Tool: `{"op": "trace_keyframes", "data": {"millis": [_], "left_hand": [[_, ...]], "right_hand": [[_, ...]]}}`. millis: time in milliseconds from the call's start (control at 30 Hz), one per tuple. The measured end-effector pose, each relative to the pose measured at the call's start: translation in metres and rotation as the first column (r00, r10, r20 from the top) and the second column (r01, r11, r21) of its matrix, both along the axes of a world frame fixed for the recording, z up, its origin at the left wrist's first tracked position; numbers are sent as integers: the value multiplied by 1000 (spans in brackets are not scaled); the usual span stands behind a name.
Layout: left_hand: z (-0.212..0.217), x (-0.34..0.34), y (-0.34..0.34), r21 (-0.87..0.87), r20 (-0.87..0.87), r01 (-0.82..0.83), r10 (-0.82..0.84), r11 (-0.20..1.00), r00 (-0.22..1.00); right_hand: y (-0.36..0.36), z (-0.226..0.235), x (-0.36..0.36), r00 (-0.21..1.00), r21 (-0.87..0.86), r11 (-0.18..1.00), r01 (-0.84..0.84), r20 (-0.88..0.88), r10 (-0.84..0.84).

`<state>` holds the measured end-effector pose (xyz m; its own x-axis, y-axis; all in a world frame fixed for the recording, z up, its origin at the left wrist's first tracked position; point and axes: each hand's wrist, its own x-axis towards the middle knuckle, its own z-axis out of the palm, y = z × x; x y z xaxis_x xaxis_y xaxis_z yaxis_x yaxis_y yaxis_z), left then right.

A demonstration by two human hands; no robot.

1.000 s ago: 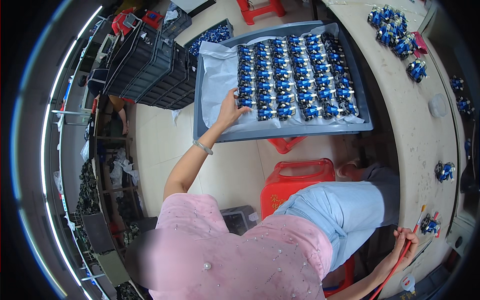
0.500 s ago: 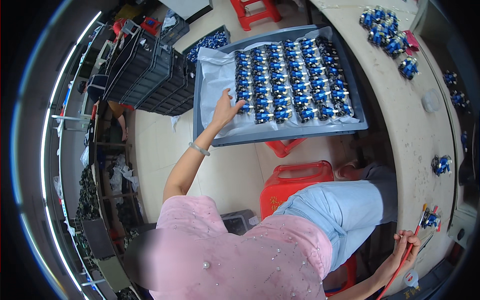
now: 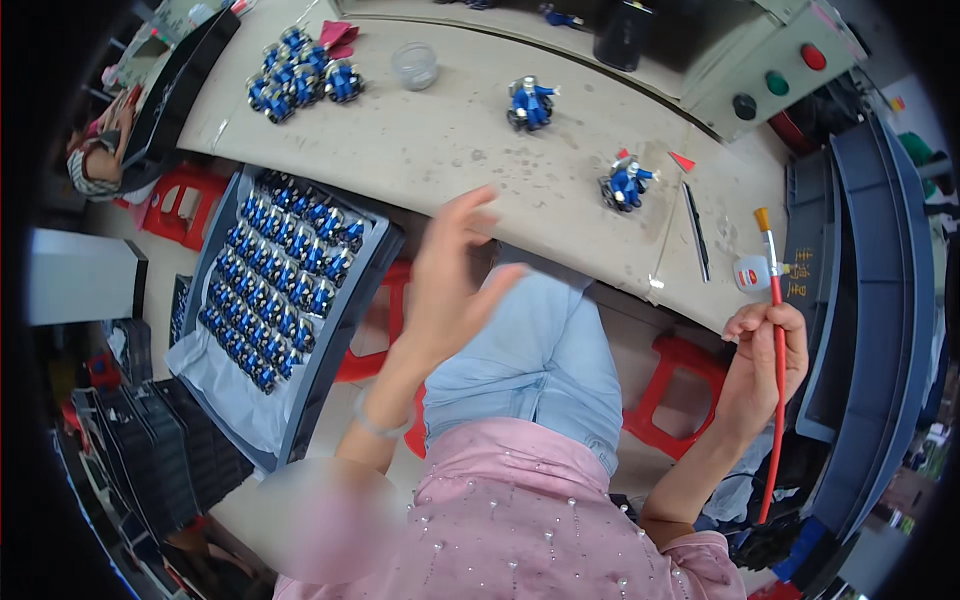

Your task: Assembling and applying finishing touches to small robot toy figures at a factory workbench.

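Note:
My right hand [image 3: 765, 362] is closed around a long red-handled brush [image 3: 778, 385], held upright with its orange-yellow bristles up. My left hand [image 3: 447, 290], slightly blurred, is in the air above my lap near the table's edge, fingers apart with nothing in them. To its left, the grey tray [image 3: 347, 345] holds rows of small blue-and-black figurines [image 3: 285, 245] on white paper [image 3: 225, 385]. On the table ahead stand two single figurines, one in the middle [image 3: 530, 103] and one farther right [image 3: 627, 186].
A cluster of figurines [image 3: 290, 78] lies at the table's far left beside a pink cloth [image 3: 339, 39] and a clear cup [image 3: 414, 65]. A thin black tool [image 3: 696, 232] and a small white bottle [image 3: 752, 272] lie at right. Red stools [image 3: 678, 385] stand below.
My left hand has come away from the tray to a spot above my lap. The view has turned right toward the table. The brush stays in my right hand.

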<state>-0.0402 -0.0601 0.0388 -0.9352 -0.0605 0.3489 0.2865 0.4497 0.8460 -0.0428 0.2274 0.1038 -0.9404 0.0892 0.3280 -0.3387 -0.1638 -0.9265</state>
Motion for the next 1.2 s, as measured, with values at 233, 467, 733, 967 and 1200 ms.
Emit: {"op": "trace_keyframes", "data": {"millis": [233, 467, 733, 967, 1200], "left_hand": [[-24, -91, 108, -110, -133, 72, -87, 991, 987], [-29, -105, 116, -92, -11, 33, -34, 995, 999], [-8, -59, 92, 459, 87, 138, -199, 878, 976], [-8, -34, 74, 667, 231, 61, -284, 742, 930], [-9, -20, 79, 602, 253, 80, -285, 794, 925]], "right_hand": [[14, -33, 3, 984, 53, 998, 17, 178, -26], [6, -48, -19, 972, 228, 955, 190, 92, -215], [-43, -28, -42, 961, 454, 881, 134, -277, -4], [-40, -34, -46, 1000, 272, 962, 6, -24, 0], [-68, -59, -45, 983, 102, 990, -102, 166, 84]]}}
